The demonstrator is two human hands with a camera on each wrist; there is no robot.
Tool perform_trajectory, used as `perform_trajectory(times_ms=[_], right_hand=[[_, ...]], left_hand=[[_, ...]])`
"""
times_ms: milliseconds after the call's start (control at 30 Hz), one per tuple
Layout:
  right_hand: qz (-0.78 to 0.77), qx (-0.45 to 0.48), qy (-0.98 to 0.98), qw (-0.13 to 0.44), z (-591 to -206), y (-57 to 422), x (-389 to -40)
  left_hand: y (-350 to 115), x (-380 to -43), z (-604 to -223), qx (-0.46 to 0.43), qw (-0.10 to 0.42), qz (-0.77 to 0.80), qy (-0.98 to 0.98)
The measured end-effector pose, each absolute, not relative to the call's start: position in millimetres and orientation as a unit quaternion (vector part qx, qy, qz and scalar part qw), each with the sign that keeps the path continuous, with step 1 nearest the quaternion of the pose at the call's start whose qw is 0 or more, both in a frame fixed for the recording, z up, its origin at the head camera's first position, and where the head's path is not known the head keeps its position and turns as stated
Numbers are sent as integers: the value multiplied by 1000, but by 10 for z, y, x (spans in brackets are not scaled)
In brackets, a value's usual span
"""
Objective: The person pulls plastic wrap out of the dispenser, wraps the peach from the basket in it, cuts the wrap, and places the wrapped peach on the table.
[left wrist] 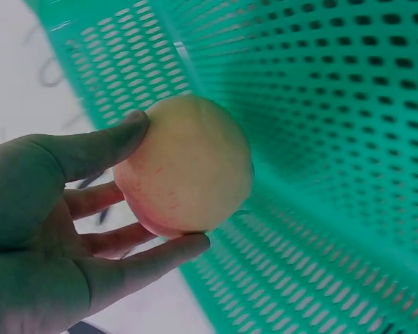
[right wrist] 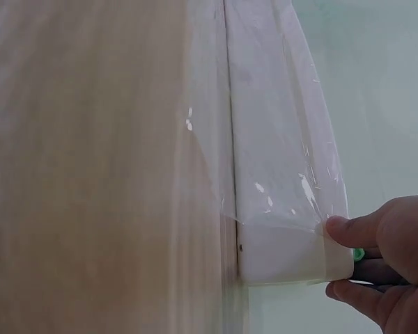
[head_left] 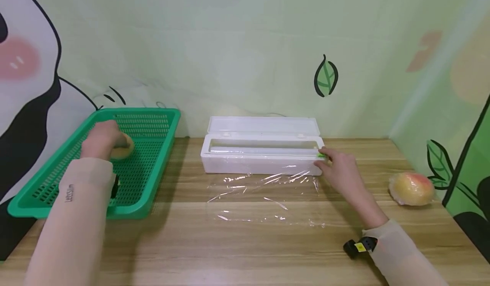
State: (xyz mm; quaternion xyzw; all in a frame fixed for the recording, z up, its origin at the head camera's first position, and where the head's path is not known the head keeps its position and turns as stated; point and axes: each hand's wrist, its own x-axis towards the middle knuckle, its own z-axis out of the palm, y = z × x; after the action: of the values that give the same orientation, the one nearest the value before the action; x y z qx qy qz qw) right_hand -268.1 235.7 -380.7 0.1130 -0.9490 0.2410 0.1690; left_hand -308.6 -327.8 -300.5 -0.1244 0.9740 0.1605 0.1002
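My left hand (head_left: 100, 139) reaches into the green basket (head_left: 162, 167) and grips a peach (left wrist: 188, 167), pale yellow with a pink blush. In the left wrist view, thumb and fingers sit around its sides. At the middle of the table stands a white cling film box (head_left: 260, 165), its lid (head_left: 264, 125) tipped back and the roll (head_left: 264, 151) showing inside. A clear sheet of cling film (head_left: 264, 205) hangs over its front onto the table. My right hand (head_left: 342, 171) pinches the box's right end, beside a small green piece (head_left: 320, 154).
A film-wrapped, yellow and red peach (head_left: 411, 188) lies at the right of the wooden table (head_left: 237, 256). Directly behind the table hangs a printed green backdrop (head_left: 260, 65). The basket stands at the table's left, with slotted walls.
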Motion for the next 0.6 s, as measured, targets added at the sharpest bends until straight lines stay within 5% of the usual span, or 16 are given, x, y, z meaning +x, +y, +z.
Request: perform_trajectory(times_ms=[600], right_hand=[[250, 104, -950, 154, -3772, 2405, -2712]], left_hand=[[-2724, -2813, -2397, -1, -68, 171, 983]])
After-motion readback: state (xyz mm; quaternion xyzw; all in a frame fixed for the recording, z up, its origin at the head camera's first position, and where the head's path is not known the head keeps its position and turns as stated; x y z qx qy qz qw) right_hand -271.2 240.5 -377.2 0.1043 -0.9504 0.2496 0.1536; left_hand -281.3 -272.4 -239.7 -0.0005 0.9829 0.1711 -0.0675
